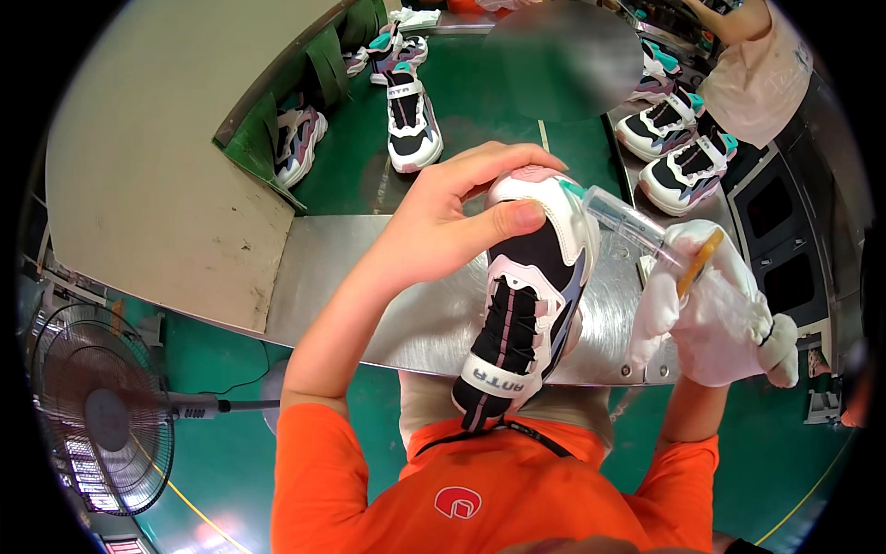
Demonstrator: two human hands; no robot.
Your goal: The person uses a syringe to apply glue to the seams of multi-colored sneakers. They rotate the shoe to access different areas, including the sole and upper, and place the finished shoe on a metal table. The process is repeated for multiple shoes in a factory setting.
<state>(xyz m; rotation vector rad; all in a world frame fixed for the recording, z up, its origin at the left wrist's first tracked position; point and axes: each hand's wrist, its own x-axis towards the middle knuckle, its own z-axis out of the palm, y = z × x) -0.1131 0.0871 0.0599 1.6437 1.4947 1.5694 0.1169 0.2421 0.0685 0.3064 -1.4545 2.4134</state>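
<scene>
Head-worn fisheye, looking down, close above

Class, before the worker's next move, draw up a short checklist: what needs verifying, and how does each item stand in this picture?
1. Left hand steadies the shoe by its toe: ok.
2. Right hand holds the clear tube: ok.
3. Teal tip of the tube is aimed at the shoe's toe end: ok.
4. Both hands gloved: not ok; the right wears a white glove, the left is bare.
5. Strap lies across the shoe: ok.
6. Tube holds enough contents: cannot tell.
</scene>
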